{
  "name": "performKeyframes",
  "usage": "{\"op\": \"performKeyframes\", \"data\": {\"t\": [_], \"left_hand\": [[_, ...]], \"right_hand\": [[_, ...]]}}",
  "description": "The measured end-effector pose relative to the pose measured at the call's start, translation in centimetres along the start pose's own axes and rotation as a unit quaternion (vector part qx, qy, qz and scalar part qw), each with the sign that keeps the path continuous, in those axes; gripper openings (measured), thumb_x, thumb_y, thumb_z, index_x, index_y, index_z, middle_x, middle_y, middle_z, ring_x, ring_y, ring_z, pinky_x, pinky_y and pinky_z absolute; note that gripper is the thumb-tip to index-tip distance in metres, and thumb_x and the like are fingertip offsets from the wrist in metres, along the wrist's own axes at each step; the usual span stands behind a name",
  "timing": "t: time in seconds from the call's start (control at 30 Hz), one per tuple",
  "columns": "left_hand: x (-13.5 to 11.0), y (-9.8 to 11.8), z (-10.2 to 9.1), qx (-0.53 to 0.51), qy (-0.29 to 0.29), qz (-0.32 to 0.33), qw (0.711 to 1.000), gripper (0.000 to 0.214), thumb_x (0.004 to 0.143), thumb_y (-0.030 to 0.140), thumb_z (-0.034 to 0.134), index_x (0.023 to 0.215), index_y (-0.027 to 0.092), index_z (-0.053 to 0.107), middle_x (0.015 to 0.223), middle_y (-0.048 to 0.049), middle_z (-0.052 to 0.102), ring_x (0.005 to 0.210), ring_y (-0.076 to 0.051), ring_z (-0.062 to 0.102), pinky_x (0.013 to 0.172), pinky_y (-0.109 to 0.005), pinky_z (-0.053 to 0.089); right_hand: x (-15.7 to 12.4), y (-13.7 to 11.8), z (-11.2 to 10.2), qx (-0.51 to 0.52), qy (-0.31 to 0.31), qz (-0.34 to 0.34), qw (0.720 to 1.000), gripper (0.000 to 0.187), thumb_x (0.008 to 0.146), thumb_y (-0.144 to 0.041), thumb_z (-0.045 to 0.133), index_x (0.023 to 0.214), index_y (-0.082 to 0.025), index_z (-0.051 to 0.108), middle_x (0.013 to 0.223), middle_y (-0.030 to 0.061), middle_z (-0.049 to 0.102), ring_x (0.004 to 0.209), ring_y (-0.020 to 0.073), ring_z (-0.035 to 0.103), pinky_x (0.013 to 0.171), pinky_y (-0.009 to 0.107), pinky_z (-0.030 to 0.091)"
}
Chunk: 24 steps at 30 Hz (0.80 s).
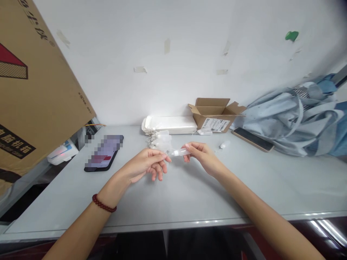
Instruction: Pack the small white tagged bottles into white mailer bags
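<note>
Between thumb and fingers, my right hand (199, 155) grips a small translucent bottle (180, 152) with a white cap, its cap end pointing left. My left hand (151, 162) pinches thumb against forefinger just beside that cap. A faint thin cord or loop seems to lie at those fingertips, too fine to name surely; the other left fingers curl loosely. Right behind the hands lies a pile of similar small white bottles (161, 139) with thin loops. Another small bottle (224, 144) lies right of my right hand, and a few more bottles (204, 133) rest near the box.
A stack of white flat packets (170, 124) lies against the wall beside an open cardboard box (213, 115). Phones lie left (104, 153) and right (253, 139). Blue-grey cloth (292, 115) heaps at the right. A large carton (35, 86) leans in from the left.
</note>
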State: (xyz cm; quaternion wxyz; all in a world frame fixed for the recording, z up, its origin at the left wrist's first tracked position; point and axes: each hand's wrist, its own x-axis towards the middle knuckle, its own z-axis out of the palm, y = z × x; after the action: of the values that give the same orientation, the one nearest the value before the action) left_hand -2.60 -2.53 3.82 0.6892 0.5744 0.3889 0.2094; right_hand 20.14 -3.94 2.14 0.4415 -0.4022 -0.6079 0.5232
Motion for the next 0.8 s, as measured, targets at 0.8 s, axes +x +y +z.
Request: {"op": "performKeyframes", "data": {"t": [0.8], "left_hand": [[0.39, -0.46, 0.22, -0.046, -0.002, 0.005, 0.999, 0.023, 0.088, 0.032, 0.056, 0.085, 0.009, 0.063, 0.064, -0.0023, 0.060, 0.043, -0.009, 0.056, 0.036, -0.017, 0.042]], "right_hand": [[-0.03, 0.16, 0.04, -0.041, 0.001, 0.010, 0.999, 0.033, 0.086, -0.048, 0.054, 0.078, -0.017, 0.061, 0.066, 0.0018, 0.062, 0.061, 0.0125, 0.050, 0.067, 0.029, 0.040]]}}
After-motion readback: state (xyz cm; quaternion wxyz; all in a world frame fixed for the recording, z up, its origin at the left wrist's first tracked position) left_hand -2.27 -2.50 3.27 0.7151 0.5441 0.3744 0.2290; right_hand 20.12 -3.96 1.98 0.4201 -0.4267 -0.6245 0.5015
